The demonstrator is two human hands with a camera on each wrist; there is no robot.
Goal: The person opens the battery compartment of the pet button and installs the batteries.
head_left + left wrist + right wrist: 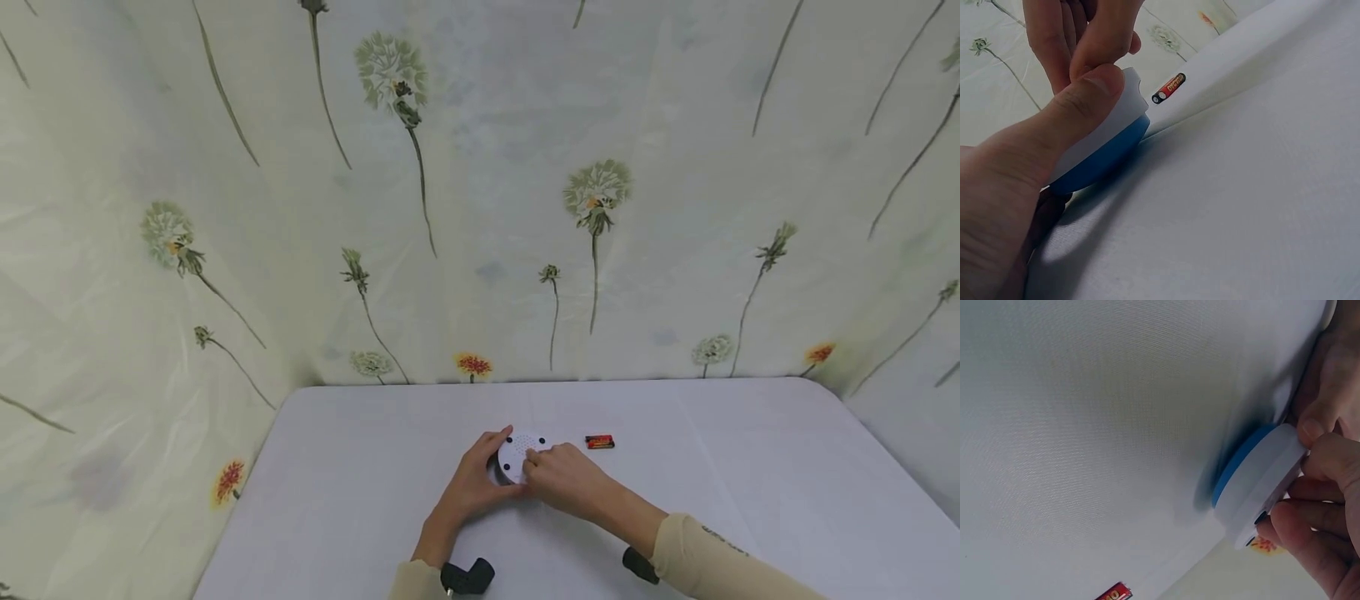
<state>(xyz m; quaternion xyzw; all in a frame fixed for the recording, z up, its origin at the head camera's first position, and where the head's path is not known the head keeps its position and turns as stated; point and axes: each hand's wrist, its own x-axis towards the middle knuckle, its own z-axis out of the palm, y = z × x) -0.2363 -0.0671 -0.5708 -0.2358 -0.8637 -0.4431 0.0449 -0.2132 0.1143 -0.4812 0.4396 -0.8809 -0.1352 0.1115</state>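
Note:
A round device (515, 452), white above and blue below (1100, 159), lies on the table with a ring of small holes and black round feet on its upward face. My left hand (472, 479) grips its left side, thumb along the white rim and fingers around the far edge. My right hand (564, 479) has curled fingers on the device's right part, with fingertips (1285, 519) against the white face near the black feet. In the left wrist view the two hands meet at the rim. What lies under the right fingertips is hidden.
Two small red-and-black batteries (600, 442) lie side by side on the white-covered table (360, 467), to the right of the device. Behind the table hangs a curtain (487, 208) printed with dandelions. Black straps or mounts (468, 577) sit at the wrists.

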